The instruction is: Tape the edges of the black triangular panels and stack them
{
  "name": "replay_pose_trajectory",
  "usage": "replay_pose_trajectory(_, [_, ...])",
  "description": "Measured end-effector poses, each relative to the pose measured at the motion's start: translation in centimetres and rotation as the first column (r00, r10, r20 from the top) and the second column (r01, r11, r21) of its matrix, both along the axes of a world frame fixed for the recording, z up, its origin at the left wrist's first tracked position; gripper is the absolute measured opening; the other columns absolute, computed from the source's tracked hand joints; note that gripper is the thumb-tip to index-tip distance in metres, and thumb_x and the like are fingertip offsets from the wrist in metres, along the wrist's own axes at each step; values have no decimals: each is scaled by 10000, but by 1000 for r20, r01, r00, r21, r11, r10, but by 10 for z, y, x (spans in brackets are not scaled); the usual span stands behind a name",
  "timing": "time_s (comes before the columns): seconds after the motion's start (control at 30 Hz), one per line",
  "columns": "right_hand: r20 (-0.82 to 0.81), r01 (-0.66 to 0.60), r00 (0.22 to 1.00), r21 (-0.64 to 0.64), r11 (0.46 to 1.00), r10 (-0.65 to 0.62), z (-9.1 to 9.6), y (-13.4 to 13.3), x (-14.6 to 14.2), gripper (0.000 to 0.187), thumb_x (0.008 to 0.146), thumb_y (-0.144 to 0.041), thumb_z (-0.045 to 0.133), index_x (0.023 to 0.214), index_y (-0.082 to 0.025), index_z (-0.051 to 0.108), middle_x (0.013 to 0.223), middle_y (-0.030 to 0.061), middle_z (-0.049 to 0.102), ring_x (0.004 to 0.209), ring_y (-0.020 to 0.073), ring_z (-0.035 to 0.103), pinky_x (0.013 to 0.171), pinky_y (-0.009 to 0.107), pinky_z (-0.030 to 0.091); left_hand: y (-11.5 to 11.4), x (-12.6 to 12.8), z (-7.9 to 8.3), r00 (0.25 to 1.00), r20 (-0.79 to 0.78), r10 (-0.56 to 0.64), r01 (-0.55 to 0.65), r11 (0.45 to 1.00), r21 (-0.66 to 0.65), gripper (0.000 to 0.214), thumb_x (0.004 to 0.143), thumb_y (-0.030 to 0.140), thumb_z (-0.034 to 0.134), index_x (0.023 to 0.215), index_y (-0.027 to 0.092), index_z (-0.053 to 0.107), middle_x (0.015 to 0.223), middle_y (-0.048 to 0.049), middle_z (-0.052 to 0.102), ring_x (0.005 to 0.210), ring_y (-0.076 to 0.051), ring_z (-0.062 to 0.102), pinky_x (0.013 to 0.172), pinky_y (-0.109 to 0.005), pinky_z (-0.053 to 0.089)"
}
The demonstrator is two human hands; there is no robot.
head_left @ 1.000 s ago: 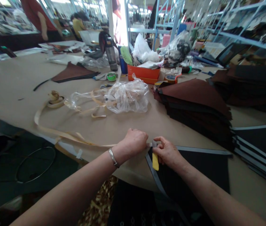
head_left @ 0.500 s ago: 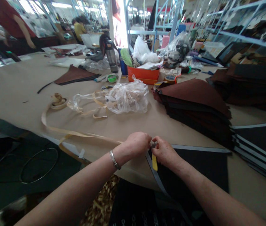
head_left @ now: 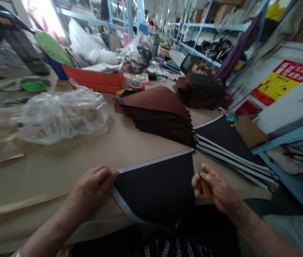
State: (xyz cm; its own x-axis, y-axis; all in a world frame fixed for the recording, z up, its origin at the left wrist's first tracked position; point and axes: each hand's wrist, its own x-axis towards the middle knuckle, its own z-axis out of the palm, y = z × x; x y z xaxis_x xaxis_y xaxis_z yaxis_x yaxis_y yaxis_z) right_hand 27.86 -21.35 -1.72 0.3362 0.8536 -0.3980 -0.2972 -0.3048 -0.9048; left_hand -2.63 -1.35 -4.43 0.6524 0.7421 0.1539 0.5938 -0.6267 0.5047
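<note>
The black panel (head_left: 157,185) is pinned flat at its 9 o'clock corner by the left hand (head_left: 91,191), so it can't slide, while a yellow blade tool (head_left: 205,188) is gripped in the right hand (head_left: 217,192).

Workshop signage too blurred to read

The only lettering in view sits on a red and yellow poster (head_left: 282,80) fixed to the pale wall panel at the far right: a red band across its top carries white characters, and a yellow field below holds dark marks and small figures, all smeared beyond reading. A smaller red sign (head_left: 248,107) lower on the same panel shows no legible word. The brown card (head_left: 249,131) beside the stacked black pieces bears no visible print. Nothing on the worktop (head_left: 130,142), neither the orange tray (head_left: 98,81) nor the tape rolls, shows a brand, number or label that can be made out.
</note>
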Motion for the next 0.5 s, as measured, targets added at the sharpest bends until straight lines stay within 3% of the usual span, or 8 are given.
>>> replay_pose_trajectory(0.13, [83,46,996,-183,982,-31,-37,-66,-1,286,767,-426,658,904,-180,610,544,-67,411,486,67,349,487,196,287,-2,2,-4,991,69,114,-112,993,-37,264,834,434,461,706,227,563,705,-29,601,701,-205,579,695,-325,439])
replay_pose_trajectory(0.2, [61,83,996,-228,970,-70,-53,-77,-14,360,739,-444,686,965,-168,637,539,-65,392,496,72,335,505,205,308,-1,1,-2,987,70,142,-139,989,-53,246,821,439,477,707,243,576,690,-19,612,681,-211,593,678,-330,445])
replay_pose_trajectory(0.3, [5,89,996,-162,983,-90,-64,-72,-33,419,712,-501,694,971,-176,640,544,-57,414,495,85,364,556,235,381,2,1,-2,989,58,134,-131,990,-47,215,800,436,499,692,273,591,684,-8,632,678,-225,613,685,-344,455])
replay_pose_trajectory(0.4, [75,50,996,-21,999,-48,-51,-56,-39,368,754,-509,647,910,-176,636,673,-4,532,615,127,484,657,272,436,3,1,-4,990,53,131,-130,991,-19,183,787,440,513,694,307,598,688,8,646,681,-234,624,686,-351,467])
replay_pose_trajectory(0.5, [421,-3,907,64,998,-24,-12,-34,-17,281,816,-446,599,766,-171,614,716,7,551,655,125,489,631,243,425,6,-2,-10,988,69,139,-141,990,14,145,791,445,514,730,344,599,709,36,654,674,-224,625,700,-345,484])
